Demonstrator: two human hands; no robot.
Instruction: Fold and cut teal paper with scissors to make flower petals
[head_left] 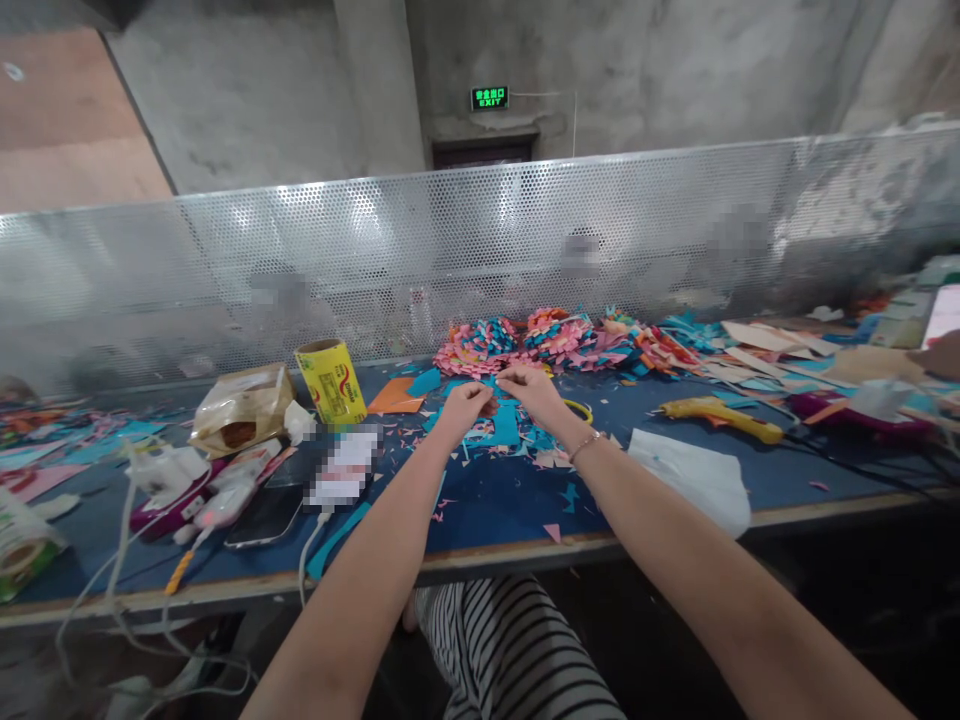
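Head view: L hand (463, 403) & R hand (529, 388) meet mid-table, nearer the back edge than the front, both drawn to a narrow pinch; a small blue paper bit (490, 381) shows right at the tips, but can't tell for sure if either grips it or if it's just behind. Larger blue paper piece (506, 425) lies on the table (480, 515) under the wrists. To do this well, I'd say: pinch lightly w/ tips only, L steady & R doing the fine work, wrists low, esp. as thin paper prob. creases quickly. Counts, L to R: 1 purple power strip (150, 515) toward the table's front L corner; 1 brown bag (251, 395), open; 1 dark phone (262, 520) by the front edge; 1 yellow carton (337, 390) toward the back edge; 1 lit phone (345, 465) w/ white cable (304, 555), screen blurred; 1 orange sheet (397, 396); at least 2 paper flowers (480, 350) along the back edge, overlapping, exact no. unclear; 1 white sheet (694, 480) at the front edge; 1 yellow glue gun (724, 415) behind it; 1 more purple strip (862, 418) toward the R end. Scraps: too many to count.
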